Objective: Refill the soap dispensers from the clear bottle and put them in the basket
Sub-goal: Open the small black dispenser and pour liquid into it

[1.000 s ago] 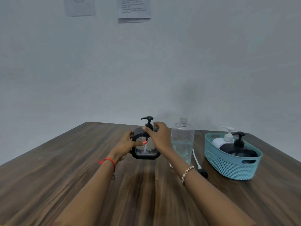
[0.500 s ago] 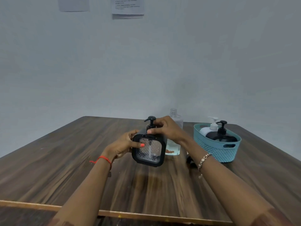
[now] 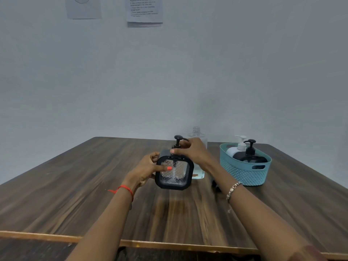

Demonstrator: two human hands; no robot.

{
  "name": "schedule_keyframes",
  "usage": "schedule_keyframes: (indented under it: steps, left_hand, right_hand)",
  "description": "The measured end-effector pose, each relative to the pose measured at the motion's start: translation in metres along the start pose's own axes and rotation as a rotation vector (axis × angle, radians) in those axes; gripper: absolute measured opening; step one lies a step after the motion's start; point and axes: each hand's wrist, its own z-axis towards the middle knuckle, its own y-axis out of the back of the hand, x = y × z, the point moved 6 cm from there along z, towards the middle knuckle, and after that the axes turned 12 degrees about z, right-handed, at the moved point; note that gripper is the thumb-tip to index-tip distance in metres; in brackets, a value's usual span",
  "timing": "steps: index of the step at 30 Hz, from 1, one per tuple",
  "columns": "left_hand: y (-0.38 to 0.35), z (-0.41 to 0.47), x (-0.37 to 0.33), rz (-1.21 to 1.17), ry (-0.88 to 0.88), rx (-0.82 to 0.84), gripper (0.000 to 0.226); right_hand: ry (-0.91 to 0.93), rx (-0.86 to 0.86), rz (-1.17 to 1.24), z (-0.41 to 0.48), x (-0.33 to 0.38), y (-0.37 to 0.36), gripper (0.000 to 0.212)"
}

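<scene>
A square black-framed soap dispenser with a textured clear body hangs just above the wooden table, tilted slightly. My left hand grips its left side, thumb across the front. At its top, my right hand holds the black pump collar. The clear refill bottle, uncapped and with a little liquid at the bottom, stands right behind the dispenser, partly hidden. A teal basket to the right holds a white dispenser and a black dispenser.
A small black object lies on the table behind my right forearm, mostly hidden. The table's near edge runs across the bottom. A grey wall with two paper sheets rises behind the table.
The dispenser has been lifted off the table and brought a little nearer to me. The camera has pulled back, so the table's near edge now shows.
</scene>
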Motion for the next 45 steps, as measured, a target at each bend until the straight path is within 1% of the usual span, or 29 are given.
schedule_keyframes:
  steps: [1,2,4,5,7,9,10,11,13,15,16,18,20,21,22,23,24,26,28,30,32,35,37,39,41,43,45]
  left_hand:
    - [0.001,-0.001,0.002,-0.006,0.007,-0.006,0.043]
    - [0.002,-0.003,0.004,-0.012,0.012,-0.011,0.042]
    - [0.002,-0.005,0.005,-0.016,0.018,-0.016,0.041]
    - [0.002,-0.006,0.006,-0.016,0.019,-0.021,0.041]
    - [0.001,-0.006,0.007,-0.022,0.016,-0.024,0.04]
    - [-0.002,-0.007,0.006,-0.017,0.014,-0.023,0.04]
    - [-0.002,-0.007,0.006,-0.014,0.015,-0.024,0.04]
    - [-0.003,-0.007,0.006,-0.016,0.018,-0.027,0.041]
    - [-0.002,-0.008,0.007,-0.028,0.026,-0.033,0.043]
    - [-0.001,-0.009,0.008,-0.017,0.031,-0.033,0.048]
    - [-0.001,-0.01,0.008,-0.009,0.032,-0.033,0.049]
    - [0.0,-0.01,0.007,-0.014,0.031,-0.04,0.047]
    - [-0.001,-0.01,0.006,-0.03,0.028,-0.048,0.044]
    - [-0.003,-0.01,0.006,-0.035,0.027,-0.049,0.044]
    - [-0.004,-0.011,0.005,-0.039,0.027,-0.049,0.043]
    - [-0.004,-0.011,0.005,-0.043,0.029,-0.051,0.043]
    - [-0.004,-0.012,0.005,-0.048,0.031,-0.053,0.042]
    - [-0.002,-0.013,0.004,-0.053,0.035,-0.061,0.042]
    - [-0.001,-0.014,0.003,-0.052,0.038,-0.065,0.041]
    - [0.0,-0.015,0.001,-0.044,0.044,-0.073,0.041]
    - [0.001,-0.016,0.0,-0.029,0.055,-0.088,0.043]
    - [0.002,-0.017,-0.001,0.012,0.068,-0.111,0.047]
    - [0.002,-0.018,-0.001,0.01,0.08,-0.13,0.045]
    - [0.004,-0.019,0.002,0.003,0.097,-0.161,0.045]
    - [0.006,-0.02,0.006,0.002,0.116,-0.206,0.05]
    - [0.01,-0.02,0.009,-0.019,0.135,-0.26,0.052]
    - [0.013,-0.021,0.012,-0.073,0.153,-0.32,0.051]
  right_hand:
    - [-0.029,0.02,0.052,0.0,-0.002,0.001,0.036]
    - [-0.056,0.037,0.131,0.0,-0.003,0.002,0.033]
    - [-0.109,0.071,0.316,-0.003,-0.005,0.001,0.042]
    - [-0.117,0.067,0.343,-0.005,-0.004,-0.001,0.043]
    - [-0.094,0.014,0.211,-0.01,-0.005,-0.004,0.039]
    - [-0.056,-0.045,0.047,-0.013,-0.004,-0.007,0.042]
    - [-0.044,-0.07,0.012,-0.014,-0.004,-0.007,0.043]
    - [-0.043,-0.074,0.009,-0.013,-0.003,-0.007,0.04]
    - [-0.08,-0.032,0.105,-0.012,-0.001,-0.006,0.027]
    - [-0.13,0.022,0.207,-0.011,0.0,-0.005,0.031]
    - [-0.131,0.04,0.219,-0.011,0.0,-0.004,0.031]
    - [-0.104,0.048,0.134,-0.012,0.001,-0.006,0.027]
    - [-0.068,0.015,-0.015,-0.013,-0.001,-0.008,0.039]
    - [-0.056,-0.002,-0.052,-0.014,0.0,-0.008,0.042]
    - [-0.045,-0.005,-0.054,-0.014,0.003,-0.007,0.037]
    - [-0.054,0.009,-0.029,-0.014,0.006,-0.006,0.029]
    - [-0.089,0.034,0.026,-0.014,0.009,-0.005,0.021]
    - [-0.167,0.05,0.174,-0.013,0.011,-0.001,0.012]
    - [-0.189,0.001,0.26,-0.009,0.011,0.007,0.01]
    - [-0.142,-0.095,0.266,-0.009,0.013,0.015,0.02]
    - [-0.061,-0.198,0.288,-0.01,0.018,0.024,0.023]
    - [0.008,-0.266,0.291,-0.01,0.022,0.032,0.016]
    - [0.036,-0.31,0.297,-0.011,0.022,0.037,0.01]
    - [0.097,-0.381,0.329,-0.013,0.022,0.045,0.009]
    - [0.155,-0.443,0.357,-0.018,0.02,0.054,0.01]
    - [0.21,-0.474,0.366,-0.023,0.015,0.062,0.014]
    - [0.232,-0.438,0.33,-0.029,0.007,0.067,0.021]
